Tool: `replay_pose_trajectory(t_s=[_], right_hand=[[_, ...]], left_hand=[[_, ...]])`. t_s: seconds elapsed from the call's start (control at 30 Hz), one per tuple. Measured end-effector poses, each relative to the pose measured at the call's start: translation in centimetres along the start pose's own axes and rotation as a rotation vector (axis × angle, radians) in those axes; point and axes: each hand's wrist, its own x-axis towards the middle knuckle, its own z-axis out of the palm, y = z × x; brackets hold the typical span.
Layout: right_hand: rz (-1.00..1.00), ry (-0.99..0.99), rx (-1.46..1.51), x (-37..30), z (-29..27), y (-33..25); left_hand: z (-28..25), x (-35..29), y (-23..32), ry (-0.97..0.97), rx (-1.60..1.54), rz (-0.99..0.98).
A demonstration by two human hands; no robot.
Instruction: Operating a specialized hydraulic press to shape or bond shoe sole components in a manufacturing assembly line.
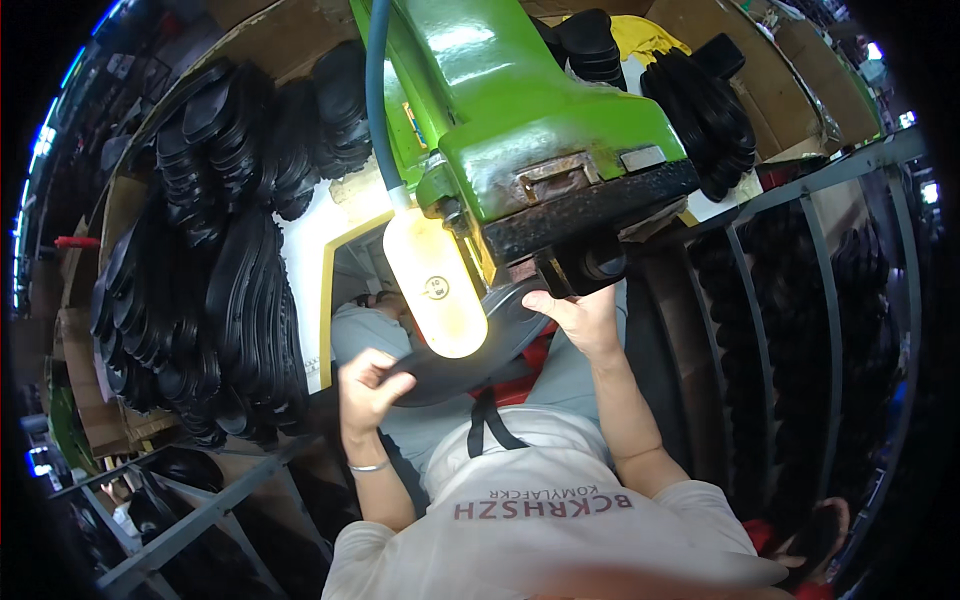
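Note:
A dark, flat shoe sole (512,325) spans the space between my hands, under the head of a green machine (555,120). My left hand (368,392) is closed on the sole's left end, its thumb toward the sole. Beside the machine's dark working part (590,265), my right hand (583,318) pinches the right end, thumb on top and fingers mostly hidden beneath. A lit, elongated yellow-white lamp (435,290) hangs in front and covers the sole's middle. Whether the sole touches the machine's working part, I cannot tell.
Stacks of black soles (255,310) crowd the left side, with another stack (700,120) at the far right. Cardboard boxes (785,85) stand behind. A metal rack (820,260) is at my right, a metal frame (200,525) at lower left. A blue hose (377,100) runs to the lamp.

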Motion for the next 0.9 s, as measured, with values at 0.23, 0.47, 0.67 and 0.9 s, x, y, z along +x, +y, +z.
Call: replay_pose_trajectory(t_s=[0.23,0.47,0.67,0.9], right_hand=[[0.016,-0.048,-0.112,0.3,0.3,1.5],[0.321,-0.128,-0.117,-7.7,-2.7,4.5],[0.522,-0.001,0.081,-13.9,-9.7,5.8],[0.014,0.504,-0.072,-4.1,-11.2,0.6]], left_hand=[[9.2,1.7,0.0,-0.165,0.288,0.042],[14.4,5.6,1.7,0.082,0.393,0.365],[14.3,4.4,0.2,0.128,0.188,0.21],[12.2,5.0,0.0,0.157,0.622,0.325]])
